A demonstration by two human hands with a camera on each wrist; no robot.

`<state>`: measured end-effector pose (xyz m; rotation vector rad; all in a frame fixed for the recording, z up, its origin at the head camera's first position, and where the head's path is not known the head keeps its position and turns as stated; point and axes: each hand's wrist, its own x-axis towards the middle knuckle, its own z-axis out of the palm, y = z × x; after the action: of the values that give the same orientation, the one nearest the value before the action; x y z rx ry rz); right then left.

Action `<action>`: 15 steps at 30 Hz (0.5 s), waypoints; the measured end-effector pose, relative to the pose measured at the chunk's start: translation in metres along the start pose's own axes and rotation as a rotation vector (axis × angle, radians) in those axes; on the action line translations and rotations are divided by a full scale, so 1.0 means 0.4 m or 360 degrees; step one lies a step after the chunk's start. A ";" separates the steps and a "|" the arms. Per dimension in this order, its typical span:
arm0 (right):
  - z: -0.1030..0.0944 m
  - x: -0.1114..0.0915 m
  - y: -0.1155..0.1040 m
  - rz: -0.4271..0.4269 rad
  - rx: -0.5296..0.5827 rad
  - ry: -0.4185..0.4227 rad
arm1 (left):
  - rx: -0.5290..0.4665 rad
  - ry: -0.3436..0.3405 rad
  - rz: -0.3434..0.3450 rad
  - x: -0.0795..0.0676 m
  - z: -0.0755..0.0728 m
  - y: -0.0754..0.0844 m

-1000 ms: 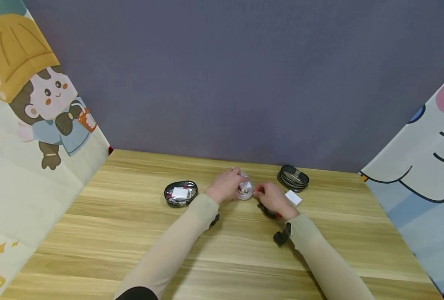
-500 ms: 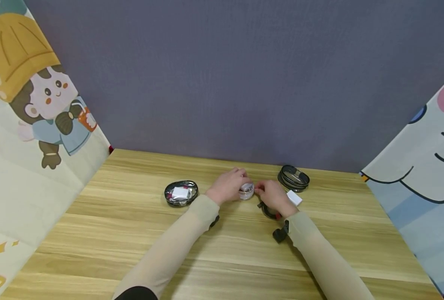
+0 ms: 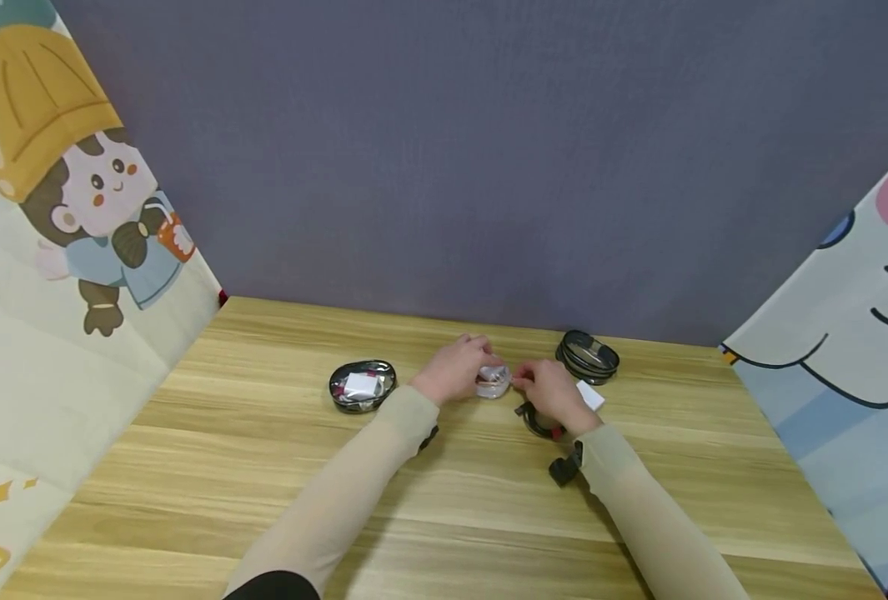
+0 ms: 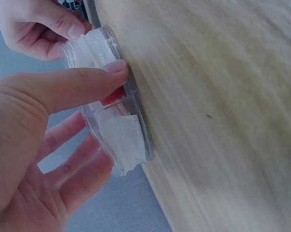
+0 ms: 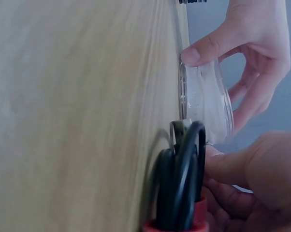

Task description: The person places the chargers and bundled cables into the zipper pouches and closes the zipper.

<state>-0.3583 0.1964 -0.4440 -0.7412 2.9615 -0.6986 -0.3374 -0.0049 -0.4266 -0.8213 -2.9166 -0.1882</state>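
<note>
My left hand (image 3: pixel 454 369) grips a clear round plastic case (image 3: pixel 493 383), thumb on one side and fingers on the other. White pieces and a red patch show inside it in the left wrist view, where the case (image 4: pixel 123 130) stands on edge close to the wood. At the opposite end of the case, my right hand (image 3: pixel 552 392) pinches its rim between thumb and forefinger; what exactly lies between those fingertips is partly hidden. Just under the right hand lies a black coiled cable (image 5: pixel 179 174) with a red band.
A coiled black cable (image 3: pixel 586 357) lies at the back right of the wooden table (image 3: pixel 428 517). Partly behind my right wrist is a white charger block (image 3: pixel 590 395). To the left lies another black coil with a white block (image 3: pixel 361 385) in it. A grey panel (image 3: pixel 444 167) stands behind.
The clear case has tilted between my hands, so its white block no longer shows face-up. My right hand has shifted very slightly away; the other things have stayed put.
</note>
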 end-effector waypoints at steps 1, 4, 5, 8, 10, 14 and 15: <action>0.000 -0.001 -0.001 -0.0002 -0.0003 0.0003 | 0.0001 0.0007 -0.0004 0.000 0.000 0.001; -0.002 -0.004 -0.004 -0.0017 -0.0011 0.0007 | 0.0003 0.0019 -0.0013 0.000 -0.002 0.003; -0.003 -0.005 -0.006 -0.0023 -0.0015 0.0011 | 0.0003 0.0025 -0.0015 0.000 -0.003 0.004; -0.005 -0.008 -0.009 -0.0036 -0.0020 0.0019 | -0.0004 0.0029 -0.0026 -0.001 -0.005 0.006; -0.005 -0.010 -0.009 -0.0045 -0.0026 0.0019 | -0.0013 0.0031 -0.0033 -0.001 -0.006 0.007; -0.004 -0.015 -0.008 -0.0061 -0.0025 0.0021 | -0.0033 0.0014 -0.0076 -0.002 -0.008 0.011; -0.003 -0.016 -0.008 -0.0064 -0.0024 0.0022 | -0.0037 0.0012 -0.0089 -0.001 -0.008 0.012</action>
<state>-0.3512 0.1973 -0.4419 -0.8019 2.9756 -0.6872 -0.3341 -0.0015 -0.4230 -0.7415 -2.9379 -0.2299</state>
